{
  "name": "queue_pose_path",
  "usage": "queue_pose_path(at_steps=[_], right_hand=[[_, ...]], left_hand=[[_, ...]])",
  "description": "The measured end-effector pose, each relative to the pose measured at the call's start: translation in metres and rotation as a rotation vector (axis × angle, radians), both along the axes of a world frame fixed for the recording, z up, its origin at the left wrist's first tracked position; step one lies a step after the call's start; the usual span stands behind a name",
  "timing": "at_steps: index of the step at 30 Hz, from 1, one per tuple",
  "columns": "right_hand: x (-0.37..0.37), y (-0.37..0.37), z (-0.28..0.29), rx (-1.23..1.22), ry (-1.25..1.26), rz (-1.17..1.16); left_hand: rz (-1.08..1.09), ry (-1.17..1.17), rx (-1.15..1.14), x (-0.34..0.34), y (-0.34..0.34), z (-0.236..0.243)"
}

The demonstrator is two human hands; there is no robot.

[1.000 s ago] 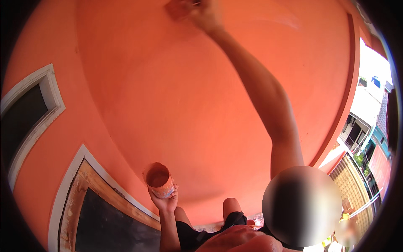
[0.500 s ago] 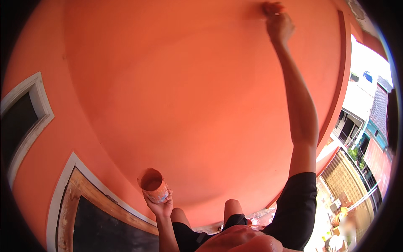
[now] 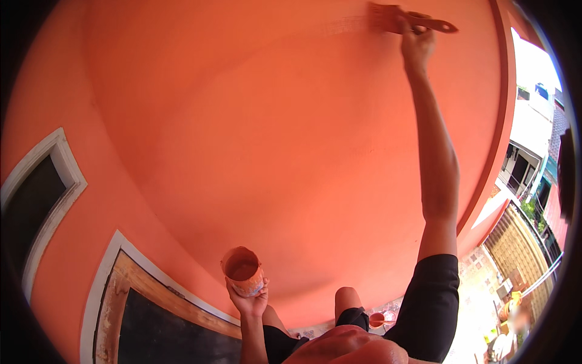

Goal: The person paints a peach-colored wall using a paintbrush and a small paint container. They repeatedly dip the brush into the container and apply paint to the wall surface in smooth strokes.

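Orange wall (image 3: 273,158), wide reddish-brown brush (image 3: 388,18), paint-smeared round cup (image 3: 250,283)

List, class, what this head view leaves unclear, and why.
All in the head view:
Depth of the contents: hidden by the cup's wall.
Single bristles of the paintbrush: blurred.
Wood-framed dark panel: cut off by the lower edge.
The person's feet: hidden by their own body.
Yellow things, lower right: too small, washed by glare.
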State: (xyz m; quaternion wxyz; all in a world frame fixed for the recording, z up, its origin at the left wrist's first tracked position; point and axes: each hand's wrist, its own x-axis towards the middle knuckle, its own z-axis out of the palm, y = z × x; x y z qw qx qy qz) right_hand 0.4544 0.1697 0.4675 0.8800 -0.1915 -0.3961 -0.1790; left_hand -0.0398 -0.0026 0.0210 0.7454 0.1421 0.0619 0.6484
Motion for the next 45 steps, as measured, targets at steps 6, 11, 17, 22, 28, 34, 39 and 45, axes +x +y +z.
queue_pose_path(at_steps=[6, 11, 17, 22, 28, 34, 39, 45], right_hand=[[0.076, -0.019, -0.010, -0.397, 0.247, -0.657], [-0.106, -0.007, -0.028, 0.019, -0.446, -0.834], [-0.244, -0.015, -0.083, -0.064, -1.022, -0.162], [-0.127, 0.003, -0.025, -0.048, -0.408, 0.229], [0.080, -0.014, -0.016, -0.323, 0.329, -0.563], [-0.013, -0.017, -0.007, -0.344, -0.105, -0.826], [-0.152, -0.011, -0.050, -0.060, -0.776, -0.401], [-0.065, 0.001, -0.020, -0.118, -0.382, 0.315]], left_hand=[[0.015, -0.053, -0.011, -0.013, -0.001, -0.012], [-0.119, -0.151, 0.113, -0.005, 0.004, -0.014], [-0.104, -0.086, -0.024, 0.017, 0.001, -0.007], [-0.093, 0.001, 0.024, 0.013, -0.004, -0.004], [-0.021, -0.019, 0.023, -0.011, -0.004, -0.005], [0.008, -0.085, -0.019, -0.008, -0.003, -0.010], [-0.055, -0.075, -0.008, 0.009, 0.004, -0.006], [-0.103, -0.042, -0.004, 0.016, 0.009, -0.006]])
